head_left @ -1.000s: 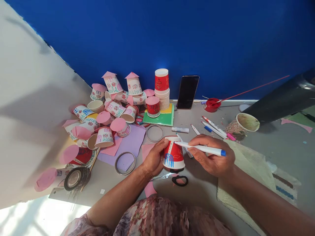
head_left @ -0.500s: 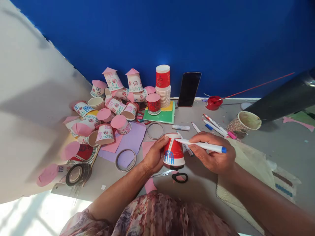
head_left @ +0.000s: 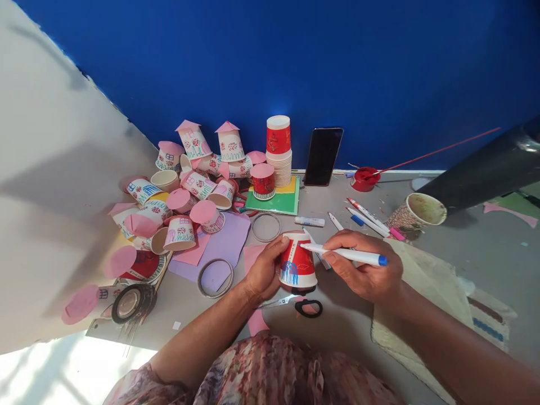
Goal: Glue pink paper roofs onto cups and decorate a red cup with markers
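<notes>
A red and white paper cup [head_left: 304, 260] is held upside down in my left hand [head_left: 266, 271], fingers around its left side. Blue marker lines, arched like a door, show on its lower front. My right hand [head_left: 371, 269] grips a white marker pen [head_left: 354, 254] with a blue end. The pen's tip is at the upper part of the cup's red band, close beside a white strip. Below the cup lie scissors [head_left: 307, 307] with black handles, on pink paper scraps.
Decorated cups with pink paper roofs [head_left: 180, 232] are heaped at left. A stack of cups [head_left: 279, 138] and a phone [head_left: 324, 156] stand by the blue wall. Tape rings [head_left: 216, 277], loose markers [head_left: 367, 216], a paint pot [head_left: 365, 179], a patterned cup [head_left: 415, 211] and a cloth [head_left: 422, 281] lie around.
The marker tip has shifted slightly on the cup's upper red part, and a small blue mark shows near it. Both hands keep their holds; the whole view has moved a little.
</notes>
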The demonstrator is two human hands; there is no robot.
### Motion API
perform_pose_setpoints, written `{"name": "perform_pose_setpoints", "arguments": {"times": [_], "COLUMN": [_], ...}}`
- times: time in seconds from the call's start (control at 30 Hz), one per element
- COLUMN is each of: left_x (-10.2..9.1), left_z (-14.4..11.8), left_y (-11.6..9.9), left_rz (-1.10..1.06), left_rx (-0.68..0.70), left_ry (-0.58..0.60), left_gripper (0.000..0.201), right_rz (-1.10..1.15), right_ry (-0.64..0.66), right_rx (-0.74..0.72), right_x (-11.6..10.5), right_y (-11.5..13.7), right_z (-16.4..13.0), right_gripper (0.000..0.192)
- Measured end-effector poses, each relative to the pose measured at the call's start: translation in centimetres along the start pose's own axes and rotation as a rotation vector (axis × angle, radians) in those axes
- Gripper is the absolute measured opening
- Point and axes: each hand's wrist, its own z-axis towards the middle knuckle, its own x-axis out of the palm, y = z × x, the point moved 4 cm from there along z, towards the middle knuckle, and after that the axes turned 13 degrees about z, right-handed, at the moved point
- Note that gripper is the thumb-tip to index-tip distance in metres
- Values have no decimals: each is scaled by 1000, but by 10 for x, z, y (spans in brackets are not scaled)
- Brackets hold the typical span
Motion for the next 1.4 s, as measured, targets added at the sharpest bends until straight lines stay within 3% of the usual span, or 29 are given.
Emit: {"name": "perform_pose_setpoints", "arguments": {"times": [0.57,1.4], "left_x": [0,-1], "left_z": [-2,0], "left_y": [0,-1], "left_rz": [7,11], "left_rx": [23,8], "left_ry": [-2,-18], "left_gripper": [42,46], "right_rz": [-34,-1], "right_ry": [-45,10], "right_rx": [-42,18], "right_x": [-1,1], "right_y": [-2,3], "right_z": [0,1], "right_gripper": [5,9]}}
